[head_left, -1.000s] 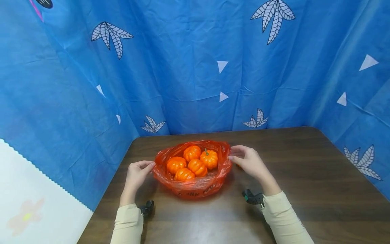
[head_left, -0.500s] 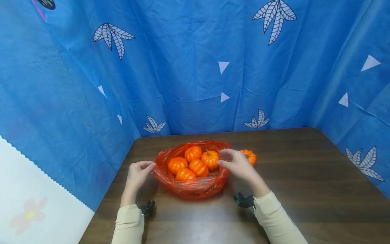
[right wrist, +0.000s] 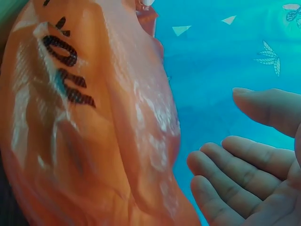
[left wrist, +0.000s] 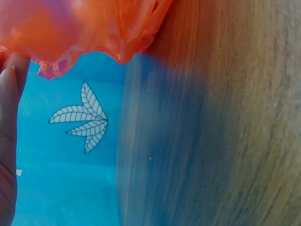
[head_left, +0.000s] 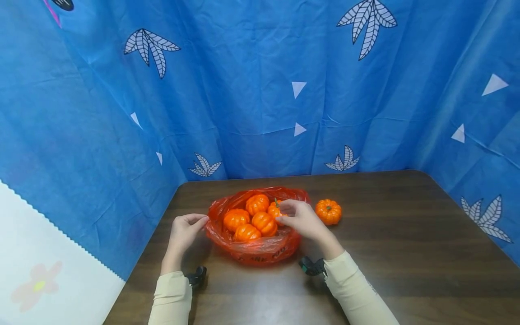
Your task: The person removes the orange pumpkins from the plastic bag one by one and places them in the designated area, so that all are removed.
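An open red plastic bag (head_left: 253,257) sits on the table with several small orange pumpkins inside, one (head_left: 257,204) at the back. My left hand (head_left: 183,234) pinches the bag's left rim between thumb and fingers. Above the bag's right side is my right hand (head_left: 306,221), holding nothing, its thumb and fingers spread apart in the right wrist view. It partly hides a green-stemmed pumpkin (head_left: 274,212); whether it touches that one I cannot tell. Black lettering marks the bag's side (right wrist: 66,61). Outside the bag, to its right, lies another pumpkin (head_left: 328,211).
The dark wooden table (head_left: 406,234) extends to the right and in front of the bag. A blue curtain (head_left: 260,90) with leaf prints hangs behind and along both sides. At left is a white cloth (head_left: 53,253) with a flower print.
My right hand has let go of the bag's right rim and moved left over the bag, uncovering the pumpkin outside. My left hand has stayed at the left rim.
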Demonstrator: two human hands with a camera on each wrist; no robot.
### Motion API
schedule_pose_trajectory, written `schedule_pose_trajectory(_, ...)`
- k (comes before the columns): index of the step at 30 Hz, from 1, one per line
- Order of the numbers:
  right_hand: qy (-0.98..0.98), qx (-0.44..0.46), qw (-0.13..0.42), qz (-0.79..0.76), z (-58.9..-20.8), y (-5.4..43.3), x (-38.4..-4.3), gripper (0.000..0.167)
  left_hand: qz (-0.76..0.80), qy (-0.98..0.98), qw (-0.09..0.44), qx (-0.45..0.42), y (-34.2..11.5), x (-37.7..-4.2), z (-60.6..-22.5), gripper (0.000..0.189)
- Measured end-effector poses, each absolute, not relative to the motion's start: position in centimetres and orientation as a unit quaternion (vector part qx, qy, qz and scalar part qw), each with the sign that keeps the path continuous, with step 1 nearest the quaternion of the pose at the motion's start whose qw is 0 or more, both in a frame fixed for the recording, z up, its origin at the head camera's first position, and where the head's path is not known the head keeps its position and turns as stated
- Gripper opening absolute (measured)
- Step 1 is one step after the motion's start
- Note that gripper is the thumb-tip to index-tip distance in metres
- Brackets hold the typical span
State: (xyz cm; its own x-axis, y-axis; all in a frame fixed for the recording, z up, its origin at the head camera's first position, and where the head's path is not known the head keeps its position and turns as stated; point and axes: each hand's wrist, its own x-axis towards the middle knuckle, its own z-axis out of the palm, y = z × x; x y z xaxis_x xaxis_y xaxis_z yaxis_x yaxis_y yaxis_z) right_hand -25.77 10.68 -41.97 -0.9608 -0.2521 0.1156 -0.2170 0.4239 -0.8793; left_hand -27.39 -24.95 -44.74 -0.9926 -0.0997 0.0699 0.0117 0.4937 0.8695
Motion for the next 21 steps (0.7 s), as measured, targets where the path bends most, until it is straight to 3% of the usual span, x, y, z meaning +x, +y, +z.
schedule_pose_trajectory(21, 0.849, -0.135, 0.003, -0.51, -44.5, 8.0, -26.4, 0.042, -0.508, -0.859, 0.055, 0.027, -24.6, -27.4, -44.7, 0.03)
